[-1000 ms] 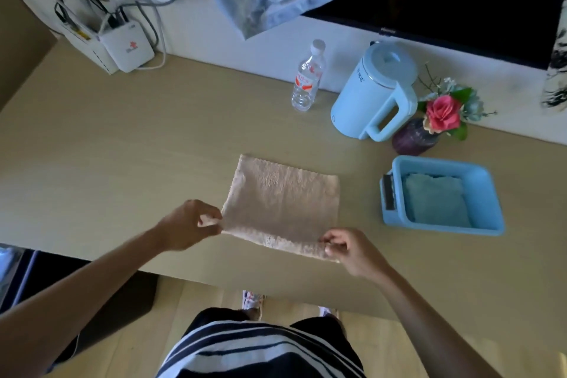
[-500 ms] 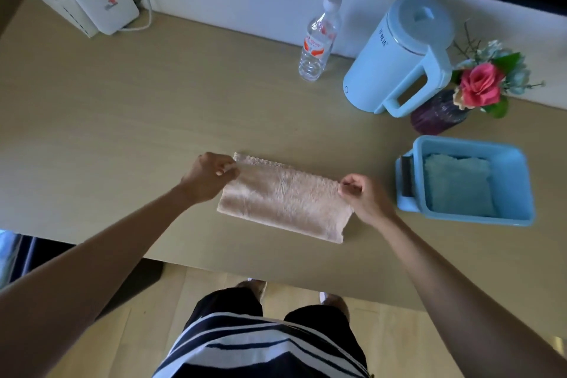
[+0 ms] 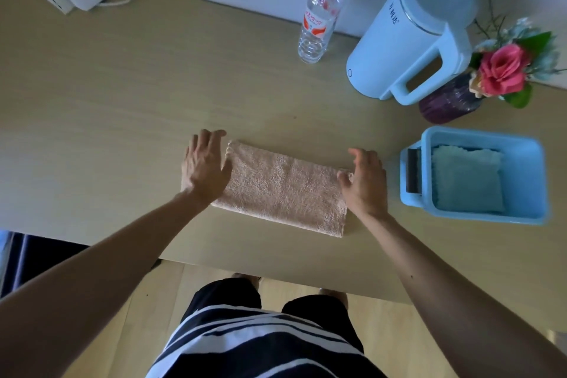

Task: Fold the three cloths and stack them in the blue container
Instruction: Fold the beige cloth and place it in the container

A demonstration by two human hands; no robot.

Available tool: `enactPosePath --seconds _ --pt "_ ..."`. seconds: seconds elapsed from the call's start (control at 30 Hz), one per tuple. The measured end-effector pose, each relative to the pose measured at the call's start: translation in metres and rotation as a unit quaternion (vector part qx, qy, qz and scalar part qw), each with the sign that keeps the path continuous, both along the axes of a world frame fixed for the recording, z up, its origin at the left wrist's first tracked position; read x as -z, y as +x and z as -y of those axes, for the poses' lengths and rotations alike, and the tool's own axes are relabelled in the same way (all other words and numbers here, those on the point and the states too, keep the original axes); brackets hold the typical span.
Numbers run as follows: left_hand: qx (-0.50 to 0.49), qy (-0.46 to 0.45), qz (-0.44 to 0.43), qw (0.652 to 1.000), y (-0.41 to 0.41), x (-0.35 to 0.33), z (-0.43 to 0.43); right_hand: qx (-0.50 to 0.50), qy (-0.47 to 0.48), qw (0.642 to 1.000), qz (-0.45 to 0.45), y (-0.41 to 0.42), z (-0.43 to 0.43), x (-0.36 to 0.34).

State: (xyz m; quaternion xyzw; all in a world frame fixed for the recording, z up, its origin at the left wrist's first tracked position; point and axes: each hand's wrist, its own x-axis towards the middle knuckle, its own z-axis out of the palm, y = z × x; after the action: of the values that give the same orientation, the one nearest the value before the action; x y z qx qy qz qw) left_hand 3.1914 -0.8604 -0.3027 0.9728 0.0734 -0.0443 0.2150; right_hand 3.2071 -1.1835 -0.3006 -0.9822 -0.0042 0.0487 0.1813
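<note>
left hand [image 3: 204,167] flat, fingers straight, on left end of folded pink cloth [image 3: 282,187]; right hand [image 3: 366,184] at right end, fingers relaxed; teal cloth [image 3: 466,181] in container [image 3: 537,175].

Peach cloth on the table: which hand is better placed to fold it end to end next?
Probably the left hand. It lies open over the left end of the peach cloth and could carry that end across to the right hand, which is open at the end nearer the blue container.

On the table [image 3: 122,101] a folded cloth [image 3: 282,190] lies left of the container [image 3: 535,181]; a second cloth [image 3: 466,181] lies inside.
</note>
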Motion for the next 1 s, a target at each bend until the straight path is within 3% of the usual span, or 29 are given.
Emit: enactPosePath --seconds 0.07,0.17,0.33,0.57,0.83,1.0 --pt "0.085 0.040 0.070 0.993 -0.013 -0.003 0.015 -0.066 0.008 0.998 0.016 -0.005 -0.008 0.002" --pt "0.196 0.037 0.053 0.978 -0.027 0.009 0.037 -0.129 0.029 0.990 -0.049 -0.015 -0.023 0.010" --pt "0.218 0.078 -0.072 0.970 -0.049 0.042 0.043 -0.148 -0.037 0.983 -0.105 -0.033 -0.028 0.019" --pt "0.228 0.110 -0.064 0.965 -0.060 0.051 0.020 -0.153 -0.099 0.982 -0.039 -0.065 0.003 0.018" --pt "0.305 0.159 -0.034 0.938 0.004 0.031 0.016 -0.144 -0.118 0.982 -0.034 -0.088 -0.001 0.008" --pt "0.455 0.083 0.022 0.886 -0.027 0.015 0.058 -0.172 -0.067 0.982 -0.029 -0.074 -0.003 0.009"
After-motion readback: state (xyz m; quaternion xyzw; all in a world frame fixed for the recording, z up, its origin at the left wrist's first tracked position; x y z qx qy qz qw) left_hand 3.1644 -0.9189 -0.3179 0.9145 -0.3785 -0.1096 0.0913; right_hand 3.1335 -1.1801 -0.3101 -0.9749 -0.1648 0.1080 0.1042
